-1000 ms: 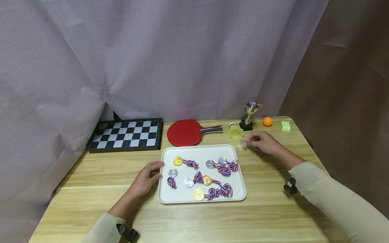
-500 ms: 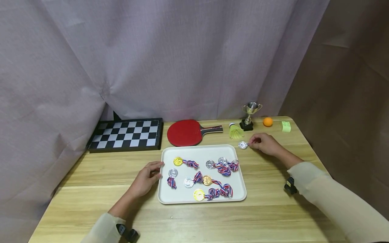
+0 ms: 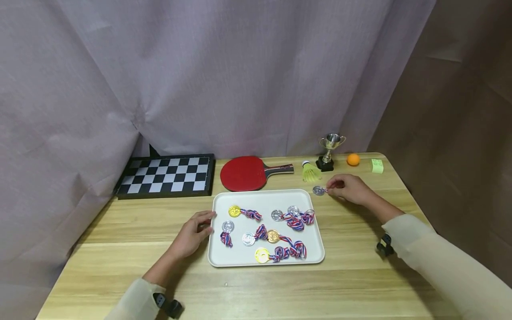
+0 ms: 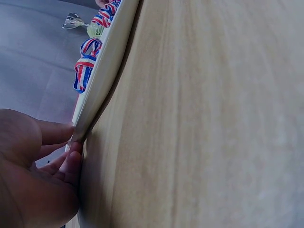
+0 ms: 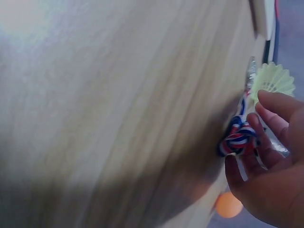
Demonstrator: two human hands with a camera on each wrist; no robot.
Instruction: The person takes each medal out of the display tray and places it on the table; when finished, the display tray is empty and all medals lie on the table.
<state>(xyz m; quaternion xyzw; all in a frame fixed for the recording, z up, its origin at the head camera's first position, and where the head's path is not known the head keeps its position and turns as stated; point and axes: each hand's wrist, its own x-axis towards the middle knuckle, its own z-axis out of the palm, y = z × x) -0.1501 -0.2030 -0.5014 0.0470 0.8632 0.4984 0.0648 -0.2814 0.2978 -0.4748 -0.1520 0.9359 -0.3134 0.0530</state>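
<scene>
A white tray in the middle of the table holds several gold and silver medals with red, white and blue ribbons. My left hand lies at the tray's left side, its fingertips touching the rim. Right of the tray's far corner, my right hand pinches the bunched ribbon of a silver medal. That disc lies on the table just left of my fingers.
Along the back edge lie a chessboard, a red table-tennis bat, a yellow shuttlecock, a small trophy, an orange ball and a green item. Curtains hang behind.
The silver medal's disc now lies flat on the table left of my right hand, and its ribbon is gathered into the fingers. My left hand has stayed at the tray's rim.
</scene>
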